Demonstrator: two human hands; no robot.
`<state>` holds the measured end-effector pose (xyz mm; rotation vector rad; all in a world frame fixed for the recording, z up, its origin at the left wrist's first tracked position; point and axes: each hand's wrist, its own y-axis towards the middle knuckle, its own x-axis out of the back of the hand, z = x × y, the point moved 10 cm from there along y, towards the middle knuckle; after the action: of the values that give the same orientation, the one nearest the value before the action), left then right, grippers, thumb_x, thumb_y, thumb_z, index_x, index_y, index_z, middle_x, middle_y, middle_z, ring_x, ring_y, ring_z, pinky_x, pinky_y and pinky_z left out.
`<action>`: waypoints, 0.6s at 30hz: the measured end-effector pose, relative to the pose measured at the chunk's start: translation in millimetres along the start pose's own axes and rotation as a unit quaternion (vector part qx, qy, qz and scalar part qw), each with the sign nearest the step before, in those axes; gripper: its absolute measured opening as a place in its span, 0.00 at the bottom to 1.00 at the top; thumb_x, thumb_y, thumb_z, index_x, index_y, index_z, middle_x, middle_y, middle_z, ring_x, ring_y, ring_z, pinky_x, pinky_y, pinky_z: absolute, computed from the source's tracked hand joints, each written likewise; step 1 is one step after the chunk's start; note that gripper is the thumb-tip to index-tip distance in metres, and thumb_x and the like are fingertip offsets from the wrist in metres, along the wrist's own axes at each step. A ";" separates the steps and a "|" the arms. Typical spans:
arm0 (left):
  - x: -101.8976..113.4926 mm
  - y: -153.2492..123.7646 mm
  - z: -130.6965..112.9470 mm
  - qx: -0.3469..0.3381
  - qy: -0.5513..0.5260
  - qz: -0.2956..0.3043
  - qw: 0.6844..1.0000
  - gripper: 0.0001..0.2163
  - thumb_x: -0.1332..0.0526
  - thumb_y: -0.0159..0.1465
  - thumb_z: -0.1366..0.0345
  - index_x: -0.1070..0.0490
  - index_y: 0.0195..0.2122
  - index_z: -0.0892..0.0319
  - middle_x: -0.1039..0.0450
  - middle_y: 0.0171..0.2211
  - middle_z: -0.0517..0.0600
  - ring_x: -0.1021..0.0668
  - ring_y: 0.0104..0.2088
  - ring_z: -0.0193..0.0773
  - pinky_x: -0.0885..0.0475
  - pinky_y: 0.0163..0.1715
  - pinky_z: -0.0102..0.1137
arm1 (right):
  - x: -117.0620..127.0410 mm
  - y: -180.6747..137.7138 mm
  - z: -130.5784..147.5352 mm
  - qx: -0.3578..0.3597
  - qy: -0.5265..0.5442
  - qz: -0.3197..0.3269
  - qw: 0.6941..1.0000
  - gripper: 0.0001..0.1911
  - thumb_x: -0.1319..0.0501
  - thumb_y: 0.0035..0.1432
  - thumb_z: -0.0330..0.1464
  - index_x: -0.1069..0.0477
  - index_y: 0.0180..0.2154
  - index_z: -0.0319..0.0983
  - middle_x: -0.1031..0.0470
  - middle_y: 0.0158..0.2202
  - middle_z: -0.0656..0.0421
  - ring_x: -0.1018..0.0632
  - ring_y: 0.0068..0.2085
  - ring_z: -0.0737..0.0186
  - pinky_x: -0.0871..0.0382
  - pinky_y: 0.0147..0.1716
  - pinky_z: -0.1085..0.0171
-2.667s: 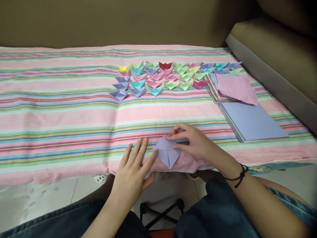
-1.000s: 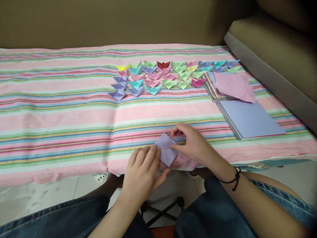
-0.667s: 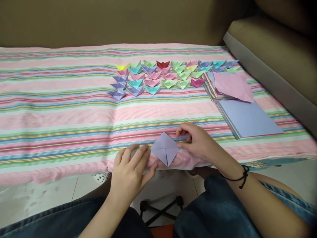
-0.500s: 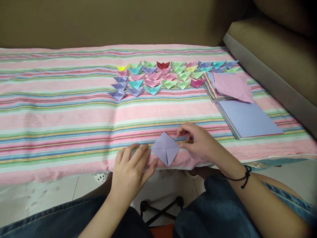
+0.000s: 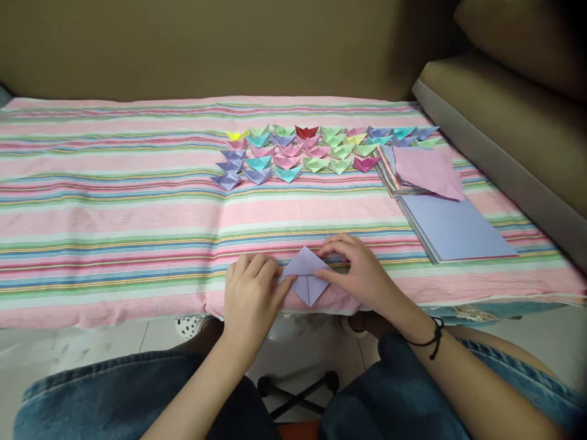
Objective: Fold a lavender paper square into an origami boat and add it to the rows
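A small lilac folded paper (image 5: 306, 276), diamond-shaped with a centre crease, lies at the near edge of the striped cloth (image 5: 114, 208). My left hand (image 5: 251, 296) rests on the cloth with its fingertips pressing the paper's left corner. My right hand (image 5: 355, 269) pinches the paper's right and upper edge with curled fingers. A black band circles my right wrist.
Several rows of small coloured paper boats (image 5: 312, 150) sit in the middle back of the cloth. At the right lie a stack of lilac sheets (image 5: 452, 229) and a pink sheet (image 5: 426, 171) on a second stack. A brown cushion (image 5: 509, 116) borders the right side.
My left hand slid off the paper to its left, then came back to its left corner. My right hand stayed on the right edge. The camera tilted down a little.
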<state>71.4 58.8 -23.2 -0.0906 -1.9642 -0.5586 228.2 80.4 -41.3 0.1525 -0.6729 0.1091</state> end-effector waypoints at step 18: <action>-35.0 1.2 3.2 0.178 -0.479 0.125 0.850 0.22 0.38 0.56 0.67 0.46 0.50 0.55 0.27 0.27 0.44 0.27 0.27 0.32 0.37 0.26 0.26 | -17.4 -9.7 6.1 -0.055 0.225 0.058 0.971 0.23 0.37 0.48 0.29 0.41 0.46 0.44 0.24 0.31 0.61 0.24 0.32 0.62 0.31 0.31 0.64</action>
<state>84.9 67.6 -54.5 -0.4578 -2.9303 0.0935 212.4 68.9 -48.6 -0.0201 -0.2326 0.2112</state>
